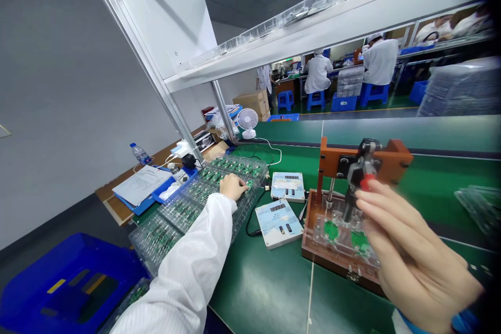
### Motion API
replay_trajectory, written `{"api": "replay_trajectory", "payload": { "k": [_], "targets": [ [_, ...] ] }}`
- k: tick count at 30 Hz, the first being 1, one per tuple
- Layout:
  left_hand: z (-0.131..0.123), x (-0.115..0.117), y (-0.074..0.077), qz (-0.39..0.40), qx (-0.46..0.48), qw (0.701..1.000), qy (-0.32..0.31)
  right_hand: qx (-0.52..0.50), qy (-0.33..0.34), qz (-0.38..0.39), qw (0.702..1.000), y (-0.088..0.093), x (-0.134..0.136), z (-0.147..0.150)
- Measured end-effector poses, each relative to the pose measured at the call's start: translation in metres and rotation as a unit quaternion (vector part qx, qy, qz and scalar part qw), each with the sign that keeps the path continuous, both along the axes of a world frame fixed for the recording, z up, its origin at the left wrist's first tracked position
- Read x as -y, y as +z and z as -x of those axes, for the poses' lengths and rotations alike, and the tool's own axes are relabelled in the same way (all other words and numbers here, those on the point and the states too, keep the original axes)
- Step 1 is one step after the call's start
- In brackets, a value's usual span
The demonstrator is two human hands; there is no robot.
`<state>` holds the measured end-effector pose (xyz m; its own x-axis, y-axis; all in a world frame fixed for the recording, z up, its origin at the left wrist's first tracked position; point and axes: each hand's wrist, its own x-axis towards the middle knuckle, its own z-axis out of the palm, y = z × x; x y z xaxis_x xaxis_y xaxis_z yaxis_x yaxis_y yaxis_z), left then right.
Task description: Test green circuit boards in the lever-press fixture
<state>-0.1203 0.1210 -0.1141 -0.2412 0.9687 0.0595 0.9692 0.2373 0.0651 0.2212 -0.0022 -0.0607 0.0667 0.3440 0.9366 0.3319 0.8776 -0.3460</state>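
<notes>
2 hands are working well apart above the green worktop (pixel 250 292). The left hand (pixel 231 187) is resting palm-down at the far end of a row of clear plastic trays (pixel 182 214) packed with green circuit boards, its fingers curling over the boards, though I cannot tell whether it is gripping one. The right hand (pixel 415 255) is raised at the right and half-closed, its fingers (pixel 378 203) reaching the red handle tip (pixel 367 182) of a toggle clamp (pixel 362 164); whether they are firmly closed on it is hard to tell. Beneath that hand, 2 small green boards (pixel 331 229) are sitting in a clear acrylic fixture plate (pixel 336 255). 2 digital testers (pixel 278 223) are standing between the hands. A smooth, even hold on the red tip looks wisest, with the fingers staying clear of the boards and the fixture kept from jolting.
</notes>
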Motion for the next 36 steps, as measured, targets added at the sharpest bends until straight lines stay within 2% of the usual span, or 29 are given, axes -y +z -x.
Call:
{"api": "replay_trajectory", "payload": {
  "k": [7,17,29,36],
  "targets": [
    [-0.012,0.003,-0.001,-0.028,-0.035,0.998,-0.038,0.003,0.001,-0.010,1.000,-0.001,-0.002,-0.001],
    [0.009,-0.004,-0.010,-0.014,0.049,0.999,0.013,0.006,0.000,-0.019,1.000,-0.001,-0.001,0.000],
    [0.006,0.003,-0.021,-0.110,0.085,0.990,-0.008,0.035,0.001,0.000,0.999,-0.007,-0.004,-0.004],
    [0.006,0.001,-0.021,-0.181,0.103,0.978,-0.028,0.023,-0.015,0.000,1.000,-0.001,0.000,-0.009]
  ]
}}
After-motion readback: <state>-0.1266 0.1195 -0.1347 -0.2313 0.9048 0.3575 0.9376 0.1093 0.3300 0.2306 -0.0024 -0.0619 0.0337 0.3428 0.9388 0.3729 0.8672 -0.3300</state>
